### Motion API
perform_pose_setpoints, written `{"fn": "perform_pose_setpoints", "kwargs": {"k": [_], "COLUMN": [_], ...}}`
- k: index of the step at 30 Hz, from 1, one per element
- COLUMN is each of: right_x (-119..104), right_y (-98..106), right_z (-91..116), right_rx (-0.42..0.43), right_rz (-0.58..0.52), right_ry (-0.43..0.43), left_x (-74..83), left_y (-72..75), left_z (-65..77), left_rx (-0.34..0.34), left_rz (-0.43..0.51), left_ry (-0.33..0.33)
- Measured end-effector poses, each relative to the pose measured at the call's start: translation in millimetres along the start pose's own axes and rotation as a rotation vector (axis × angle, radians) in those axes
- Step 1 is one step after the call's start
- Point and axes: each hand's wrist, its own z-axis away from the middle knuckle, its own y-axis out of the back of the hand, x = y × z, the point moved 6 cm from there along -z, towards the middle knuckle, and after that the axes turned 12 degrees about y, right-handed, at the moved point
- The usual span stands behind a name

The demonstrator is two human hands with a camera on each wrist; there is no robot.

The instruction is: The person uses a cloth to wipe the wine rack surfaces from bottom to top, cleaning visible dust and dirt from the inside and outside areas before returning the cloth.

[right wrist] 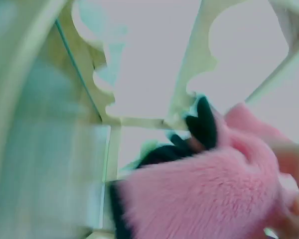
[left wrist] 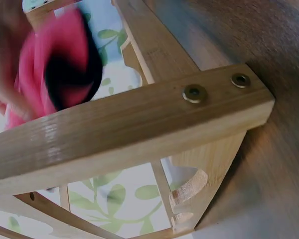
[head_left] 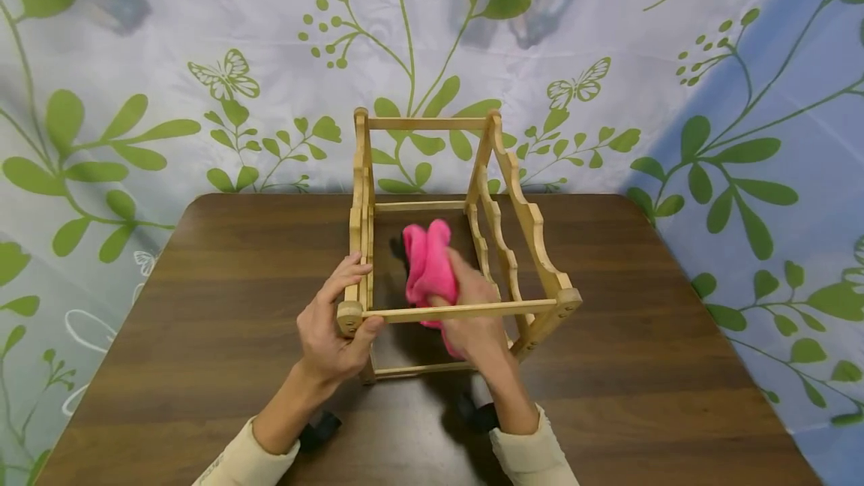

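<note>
A light wooden rack (head_left: 398,316) with scalloped side rails stands on the table. My left hand (head_left: 331,328) grips its near left corner, thumb at the front and fingers over the side rail. Reaching inside the frame, my right hand (head_left: 478,336) holds a bunched pink cloth (head_left: 428,268). In the right wrist view the cloth (right wrist: 199,194) looks fluffy with black parts along its edge. The left wrist view has the cloth (left wrist: 37,64) blurred behind a wooden bar (left wrist: 124,114) with two metal bolts. My right fingers are partly hidden by the cloth.
The brown wood-grain table (head_left: 223,306) extends around the rack. A hanging fabric (head_left: 270,21) with green leaves and butterflies stands behind the table and along its sides. Dark straps (head_left: 319,430) show at the wrists.
</note>
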Motion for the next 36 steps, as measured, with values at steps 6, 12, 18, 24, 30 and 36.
{"fn": "perform_pose_setpoints", "kwargs": {"k": [6,12,18,24,30,36], "right_x": [28.1,59.5,75.2,84.8,87.0,88.1], "right_y": [27.8,23.5,19.1,10.2,-0.6,-5.9], "right_z": [-46.9,-90.5,-119.9,-137.0,-147.2,-154.8], "right_rx": [0.555,0.643,0.623,0.528,0.45,0.433], "right_rz": [-0.124,-0.153,-0.132,-0.126,-0.168,-0.189], "right_ry": [-0.045,-0.174,-0.191,-0.207,-0.158,-0.137], "left_x": [-1.2,-0.6,-0.7,-2.6,-3.8,-5.8], "left_y": [1.2,-1.9,-4.8,-3.4,-0.7,1.4], "left_z": [-1.0,-0.2,0.3,0.8,-0.5,-1.7], "left_rx": [-0.002,-0.016,-0.029,-0.037,-0.041,-0.062], "left_rz": [0.027,0.038,0.051,0.054,0.053,0.049], "left_ry": [-0.018,-0.051,-0.055,-0.054,-0.074,-0.075]}}
